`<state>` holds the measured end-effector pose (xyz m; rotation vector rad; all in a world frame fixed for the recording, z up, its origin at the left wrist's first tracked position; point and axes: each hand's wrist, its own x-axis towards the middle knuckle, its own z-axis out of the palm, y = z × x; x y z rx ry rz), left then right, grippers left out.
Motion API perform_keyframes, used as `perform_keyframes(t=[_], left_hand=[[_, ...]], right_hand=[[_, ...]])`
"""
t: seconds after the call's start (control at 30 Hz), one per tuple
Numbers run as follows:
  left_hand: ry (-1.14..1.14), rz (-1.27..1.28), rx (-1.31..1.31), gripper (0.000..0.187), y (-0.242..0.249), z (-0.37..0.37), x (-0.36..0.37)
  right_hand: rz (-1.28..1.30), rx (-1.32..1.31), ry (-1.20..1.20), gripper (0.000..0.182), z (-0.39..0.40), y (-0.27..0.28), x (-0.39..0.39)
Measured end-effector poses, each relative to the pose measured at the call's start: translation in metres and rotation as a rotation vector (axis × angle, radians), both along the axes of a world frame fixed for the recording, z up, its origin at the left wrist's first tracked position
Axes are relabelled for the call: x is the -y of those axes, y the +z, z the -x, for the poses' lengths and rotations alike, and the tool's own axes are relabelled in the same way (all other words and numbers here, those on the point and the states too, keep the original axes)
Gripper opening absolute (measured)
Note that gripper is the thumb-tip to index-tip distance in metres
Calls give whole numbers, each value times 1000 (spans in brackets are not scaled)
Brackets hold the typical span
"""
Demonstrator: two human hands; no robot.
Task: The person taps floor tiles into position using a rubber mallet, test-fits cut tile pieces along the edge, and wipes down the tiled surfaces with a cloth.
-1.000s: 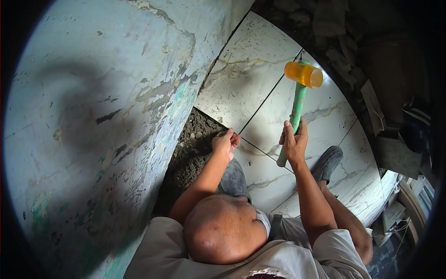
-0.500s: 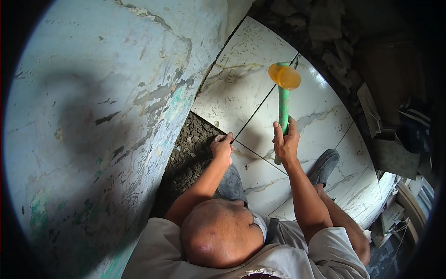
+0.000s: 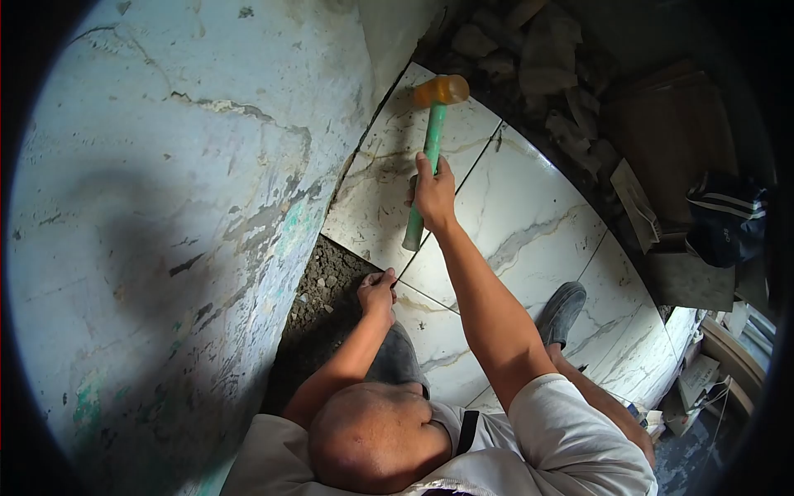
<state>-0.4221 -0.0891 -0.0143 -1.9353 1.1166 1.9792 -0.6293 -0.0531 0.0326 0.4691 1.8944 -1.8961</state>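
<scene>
My right hand (image 3: 434, 190) is wrapped round the green handle of a mallet (image 3: 435, 128) with an orange head, held over the marbled white tile (image 3: 376, 178) beside the wall. My left hand (image 3: 378, 293) is low at that tile's near corner, where the tile meets the bare soil (image 3: 324, 277). Its fingers are pressed together, and what they pinch, if anything, is too small to make out. A dark joint runs between this tile and the larger tile (image 3: 504, 219) to its right.
A worn blue-white wall (image 3: 190, 165) rises on the left. Rubble (image 3: 550, 50) lies beyond the tiles. At the right are a dark bag (image 3: 728, 219) with white stripes and a leaning tile piece (image 3: 635, 198). My shoes (image 3: 562, 312) rest near the laid tiles.
My right hand and the mallet have moved left and farther out, from above the joint to above the tile by the wall. My left hand stays at the tile corner. The view has shifted slightly.
</scene>
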Motion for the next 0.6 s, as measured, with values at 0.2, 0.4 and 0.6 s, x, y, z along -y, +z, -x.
perform_keyframes(t=[0.2, 0.4, 0.6], left_hand=[[-34, -7, 25, 18, -5, -1, 2], [-22, -22, -4, 18, -2, -1, 3], [-14, -23, -1, 18, -4, -6, 3]], right_hand=[[82, -25, -54, 28, -14, 9, 12], [-10, 103, 55, 33, 1, 9, 2], [-37, 42, 43, 33, -9, 0, 1]])
